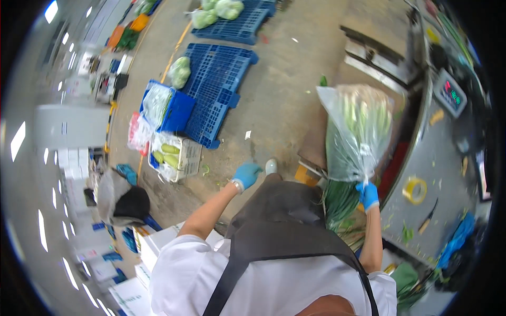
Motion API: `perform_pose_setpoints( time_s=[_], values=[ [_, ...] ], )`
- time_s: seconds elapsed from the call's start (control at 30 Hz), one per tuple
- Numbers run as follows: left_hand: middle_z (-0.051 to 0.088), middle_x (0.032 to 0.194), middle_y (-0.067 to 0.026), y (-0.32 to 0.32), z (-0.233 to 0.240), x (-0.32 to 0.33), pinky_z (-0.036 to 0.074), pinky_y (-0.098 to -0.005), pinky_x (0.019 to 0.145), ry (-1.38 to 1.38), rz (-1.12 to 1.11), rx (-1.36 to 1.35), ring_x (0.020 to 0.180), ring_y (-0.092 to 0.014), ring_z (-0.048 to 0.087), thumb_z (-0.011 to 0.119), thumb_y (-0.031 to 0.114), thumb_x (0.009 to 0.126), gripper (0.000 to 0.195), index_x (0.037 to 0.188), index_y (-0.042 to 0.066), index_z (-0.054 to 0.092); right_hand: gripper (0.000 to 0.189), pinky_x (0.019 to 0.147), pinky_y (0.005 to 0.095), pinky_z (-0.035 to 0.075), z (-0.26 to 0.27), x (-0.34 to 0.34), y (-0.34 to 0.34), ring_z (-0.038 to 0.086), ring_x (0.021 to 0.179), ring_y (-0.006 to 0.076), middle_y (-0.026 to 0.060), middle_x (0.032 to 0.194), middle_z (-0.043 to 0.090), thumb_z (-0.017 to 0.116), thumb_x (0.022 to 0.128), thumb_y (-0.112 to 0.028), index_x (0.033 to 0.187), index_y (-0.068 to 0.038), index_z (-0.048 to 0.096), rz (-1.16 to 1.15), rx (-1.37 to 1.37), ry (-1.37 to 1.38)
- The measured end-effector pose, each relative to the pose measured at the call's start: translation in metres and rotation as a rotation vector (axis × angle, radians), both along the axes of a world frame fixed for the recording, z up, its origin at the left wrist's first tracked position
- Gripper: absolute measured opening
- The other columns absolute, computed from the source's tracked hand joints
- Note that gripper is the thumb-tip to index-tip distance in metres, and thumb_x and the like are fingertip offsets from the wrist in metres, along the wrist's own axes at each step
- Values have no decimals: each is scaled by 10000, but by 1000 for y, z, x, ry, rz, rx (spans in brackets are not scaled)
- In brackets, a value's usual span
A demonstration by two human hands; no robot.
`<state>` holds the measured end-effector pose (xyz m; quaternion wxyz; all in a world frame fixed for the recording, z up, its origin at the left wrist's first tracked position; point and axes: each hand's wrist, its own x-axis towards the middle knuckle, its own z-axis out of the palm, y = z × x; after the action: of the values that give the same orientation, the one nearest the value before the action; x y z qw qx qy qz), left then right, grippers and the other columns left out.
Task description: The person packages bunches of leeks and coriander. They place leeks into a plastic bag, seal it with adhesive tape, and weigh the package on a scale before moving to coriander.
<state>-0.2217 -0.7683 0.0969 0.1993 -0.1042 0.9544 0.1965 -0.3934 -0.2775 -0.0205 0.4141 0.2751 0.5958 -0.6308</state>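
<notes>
My right hand (368, 196), in a blue glove, grips the gathered neck of a clear plastic bag (357, 130). Inside are scallion-like vegetables with pale stems and root ends at the far side; a white tag shows near the neck. Long green leaves (340, 203) lie below the bag beside that hand. My left hand (246, 176), also gloved in blue, hangs in the air left of my apron, fingers loosely bent, with nothing visible in it. A metal worktable (438, 158) at my right carries a roll of yellow tape (414, 190) and a wooden-handled knife (428, 218).
Blue plastic pallets (221, 85) lie on the floor ahead. A blue crate (178, 110) and a white crate (189, 158) of green gourds stand left of them. A digital scale display (450, 93) sits at the table's far end. White boxes (158, 245) are behind my left arm.
</notes>
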Motion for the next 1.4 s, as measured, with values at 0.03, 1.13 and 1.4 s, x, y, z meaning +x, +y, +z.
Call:
perform_pose_setpoints(
  time_s=[0.03,1.13,1.4],
  values=[
    [663,1019,-150,-26,-7,42,470,-441,872,-52,124,25,984,-339,606,518,199,874,233,1012,144,699,262,409,295,281,-1,3,-1,387,428,122,9,494,433,505,858,-168,645,-77,628,19,46,50],
    [670,1091,-141,-518,-162,2,479,-389,869,215,1150,489,991,-310,634,572,428,843,418,1081,102,683,183,355,241,227,177,-69,-632,296,373,92,-22,523,372,418,852,-96,718,-85,542,498,-79,208],
    [513,1375,-100,-597,-182,70,317,-437,1055,350,1973,892,1231,-283,488,307,838,791,916,1318,130,553,262,433,219,295,259,-137,-828,396,454,58,-4,562,520,466,893,-91,679,-48,611,1040,-148,236]
  ],
)
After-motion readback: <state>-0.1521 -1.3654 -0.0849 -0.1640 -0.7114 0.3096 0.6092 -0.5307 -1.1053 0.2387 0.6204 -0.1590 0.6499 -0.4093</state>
